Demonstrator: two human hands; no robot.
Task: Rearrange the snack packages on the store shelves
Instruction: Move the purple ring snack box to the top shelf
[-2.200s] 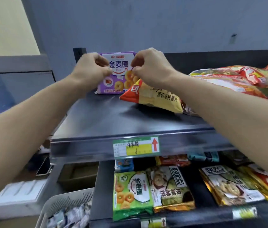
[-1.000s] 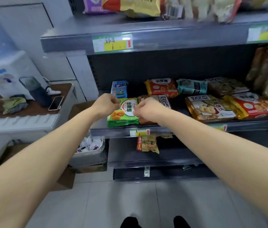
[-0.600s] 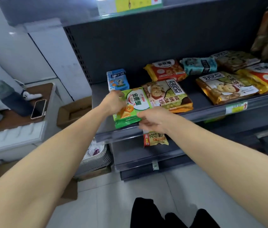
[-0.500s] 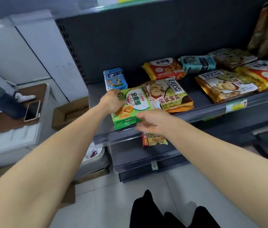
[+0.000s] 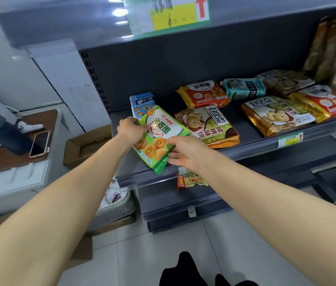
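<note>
A green snack package (image 5: 158, 139) printed with ring biscuits is held tilted above the left end of the middle shelf (image 5: 255, 146). My left hand (image 5: 131, 129) grips its upper left edge. My right hand (image 5: 183, 151) holds its lower right edge, thumb on top and fingers underneath. Right behind it stands a small blue box (image 5: 141, 102). To its right lies a green and brown biscuit bag (image 5: 208, 124), and behind that a red package (image 5: 204, 93).
More bags fill the shelf to the right: a teal pack (image 5: 243, 88), a gold bag (image 5: 276, 114), red bags (image 5: 328, 102). A chip bag (image 5: 189, 179) hangs on the lower shelf. A cardboard box (image 5: 86, 145), a white basket (image 5: 115, 205) and a phone (image 5: 39, 143) sit left.
My hands left the purple package on the top shelf and dropped to the middle shelf. They took hold of the green package, which has now risen off the shelf and tilted.
</note>
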